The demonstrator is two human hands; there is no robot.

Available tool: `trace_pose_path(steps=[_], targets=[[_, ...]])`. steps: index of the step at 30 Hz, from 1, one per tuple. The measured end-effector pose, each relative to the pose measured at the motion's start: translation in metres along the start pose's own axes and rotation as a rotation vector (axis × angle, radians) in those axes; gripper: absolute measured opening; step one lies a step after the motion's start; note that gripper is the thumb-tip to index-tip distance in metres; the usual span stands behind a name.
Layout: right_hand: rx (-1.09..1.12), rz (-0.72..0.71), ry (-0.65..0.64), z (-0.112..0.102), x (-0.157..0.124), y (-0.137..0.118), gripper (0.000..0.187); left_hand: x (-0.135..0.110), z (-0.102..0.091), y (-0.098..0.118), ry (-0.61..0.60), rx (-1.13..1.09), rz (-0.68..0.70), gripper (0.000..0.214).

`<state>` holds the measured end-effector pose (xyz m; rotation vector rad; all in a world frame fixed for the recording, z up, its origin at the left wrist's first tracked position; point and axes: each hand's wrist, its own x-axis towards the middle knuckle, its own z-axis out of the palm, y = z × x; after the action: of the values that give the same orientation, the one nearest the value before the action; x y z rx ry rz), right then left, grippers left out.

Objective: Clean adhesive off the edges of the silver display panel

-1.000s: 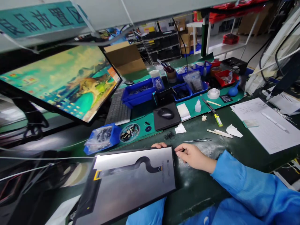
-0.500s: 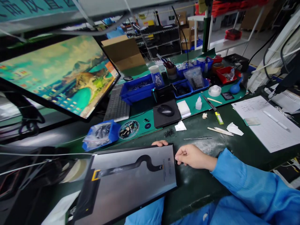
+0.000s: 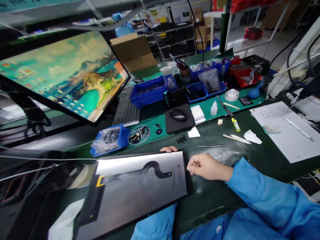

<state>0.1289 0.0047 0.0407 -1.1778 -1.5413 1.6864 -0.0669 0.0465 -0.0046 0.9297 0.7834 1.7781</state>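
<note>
A flat display panel point(image 3: 140, 190) lies tilted in front of me, silver back up, with a black flex cable point(image 3: 150, 166) curving across it. My left hand point(image 3: 168, 149) is under the panel; only its fingertips show, hooked over the far edge. My right hand point(image 3: 206, 165), in a blue sleeve, rests on the dark green bench beside the panel's right edge. Its fingers are curled and pinched together against that edge. What they pinch is too small to make out. Thin tweezers point(image 3: 212, 145) lie just beyond the right hand.
A tilted monitor point(image 3: 67, 76) fills the left, with a keyboard point(image 3: 127, 108) beside it. A mouse point(image 3: 178, 115) on a black pad, blue parts bins point(image 3: 147, 93), a round dish of small parts point(image 3: 138, 134) and a paper sheet point(image 3: 287, 130) lie further back.
The right hand's fingers have curled tighter against the panel's right edge. The panel and left hand keep their place; the camera has shifted slightly.
</note>
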Motion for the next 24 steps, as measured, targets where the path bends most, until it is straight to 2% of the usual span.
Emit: trace_pose_path(steps=[5,11,19,24], targets=[[0.008,-0.042,-0.027,0.0,-0.002,0.002,0.009,0.001,-0.002,0.003,0.046,-0.059,-0.018,0.079],[0.005,-0.069,-0.069,-0.003,-0.006,-0.003,0.012,0.0,0.01,0.01,0.088,-0.069,-0.061,0.061],[0.001,-0.092,-0.103,-0.004,-0.009,-0.005,0.011,-0.003,0.006,0.012,0.104,-0.086,-0.105,0.058],[0.01,-0.108,-0.15,-0.006,-0.011,-0.007,0.012,-0.004,0.007,0.007,0.137,-0.107,-0.064,0.053]])
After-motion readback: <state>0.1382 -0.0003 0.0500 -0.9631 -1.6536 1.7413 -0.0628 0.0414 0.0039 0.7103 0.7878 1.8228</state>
